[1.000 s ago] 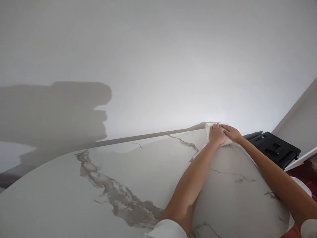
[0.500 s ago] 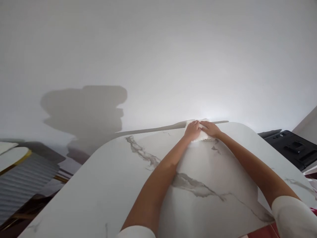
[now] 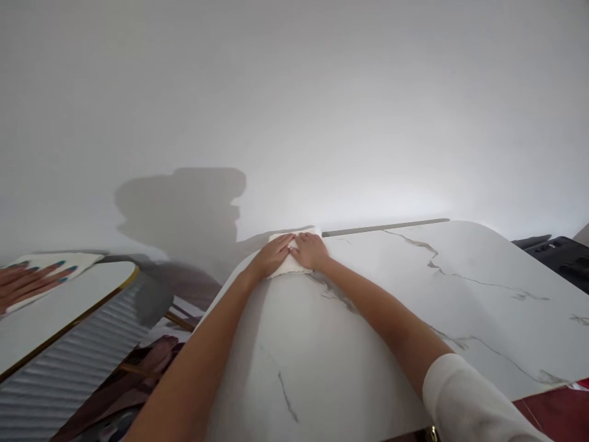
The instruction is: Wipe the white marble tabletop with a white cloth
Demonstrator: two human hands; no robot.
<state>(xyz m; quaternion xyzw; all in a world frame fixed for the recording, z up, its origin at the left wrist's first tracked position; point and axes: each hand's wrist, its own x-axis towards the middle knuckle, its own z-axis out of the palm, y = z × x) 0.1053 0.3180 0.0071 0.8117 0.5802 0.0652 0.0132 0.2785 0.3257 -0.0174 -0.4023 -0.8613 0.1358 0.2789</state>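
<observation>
A white cloth [image 3: 289, 266] lies on the far edge of a white marble-patterned table [image 3: 257, 368], close to the wall. My left hand [image 3: 272, 254] rests flat on the cloth's left part, fingers stretched forward. Beside it my right hand [image 3: 309, 250] presses on the right part, its fingers also extended. The fingertips of both hands come close together near the cloth's middle. Both arms reach far forward over the tabletop.
At the left, another person's hand [image 3: 34, 283] with teal nails lies on a second white cloth [image 3: 83, 262], atop a gold-edged cabinet with ribbed grey sides [image 3: 87, 356]. A black object [image 3: 564, 256] stands at the right. The grey-white wall [image 3: 368, 123] bounds the table's far side.
Both my hands and the cloth have moved left along the table's far edge. The view has shifted left, and the other person's hand on a cloth has come into sight.
</observation>
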